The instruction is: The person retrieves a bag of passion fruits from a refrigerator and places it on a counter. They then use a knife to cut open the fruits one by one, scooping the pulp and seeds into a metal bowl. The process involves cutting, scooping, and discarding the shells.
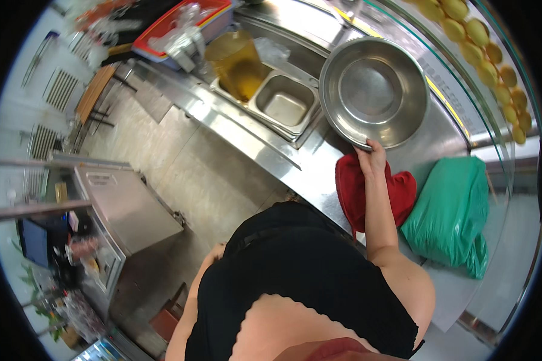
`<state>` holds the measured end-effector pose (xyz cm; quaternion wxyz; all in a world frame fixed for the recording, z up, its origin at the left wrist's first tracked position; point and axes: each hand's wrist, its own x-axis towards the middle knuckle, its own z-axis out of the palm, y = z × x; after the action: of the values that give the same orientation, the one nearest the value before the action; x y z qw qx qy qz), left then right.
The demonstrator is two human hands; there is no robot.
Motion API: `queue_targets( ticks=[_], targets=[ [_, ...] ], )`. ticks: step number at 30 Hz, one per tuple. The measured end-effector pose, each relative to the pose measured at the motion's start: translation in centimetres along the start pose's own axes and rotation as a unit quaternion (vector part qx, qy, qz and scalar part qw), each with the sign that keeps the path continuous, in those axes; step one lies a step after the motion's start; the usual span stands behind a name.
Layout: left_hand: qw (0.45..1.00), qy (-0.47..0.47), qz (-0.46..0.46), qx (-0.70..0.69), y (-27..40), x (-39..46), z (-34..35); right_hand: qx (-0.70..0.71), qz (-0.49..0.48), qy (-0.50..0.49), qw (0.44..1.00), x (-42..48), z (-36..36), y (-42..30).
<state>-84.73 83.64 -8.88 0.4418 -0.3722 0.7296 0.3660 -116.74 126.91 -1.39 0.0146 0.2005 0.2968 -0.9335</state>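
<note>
A wide stainless steel basin [374,92] is above the right part of the steel counter [248,135]. My right hand [372,159] grips its near rim; nothing shows inside the basin. Whether it rests on the counter or is lifted, I cannot tell. Beneath my right wrist a red cloth [350,189] lies crumpled on the counter. To the right of that forearm sits a full green plastic bag [456,216]. My left hand [217,251] is down by my hip, beside my black top [293,257], with most of its fingers hidden.
Left of the basin are a steel pan [283,100] set in the counter and an amber see-through container [237,61]. A red tray [158,38] holds plastic bags. Yellow round fruit [474,31] line a glass shelf. Behind, across the floor [198,167], stands a steel cabinet [126,203].
</note>
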Motion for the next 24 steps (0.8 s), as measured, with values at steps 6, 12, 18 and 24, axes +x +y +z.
queue_targets(
  ticks=[6,12,18,24],
  targets=[
    [0.993,0.045,0.057,-0.092,-8.7,6.1,4.2,-0.091,0.131,-0.183,0.97,-0.9,2.5,3.7],
    [0.978,0.147,0.062,-0.137,-13.5,6.4,7.2,-0.27,0.255,-0.275,0.887,-7.6,11.1,15.5],
    [0.907,0.204,-0.001,-0.367,-24.2,2.3,9.0,-0.449,0.437,-0.391,0.674,-22.9,15.7,33.5],
    [0.784,0.359,-0.063,-0.502,-38.3,1.5,17.3,-0.491,0.52,-0.506,0.481,-36.6,18.3,48.4]
  ],
)
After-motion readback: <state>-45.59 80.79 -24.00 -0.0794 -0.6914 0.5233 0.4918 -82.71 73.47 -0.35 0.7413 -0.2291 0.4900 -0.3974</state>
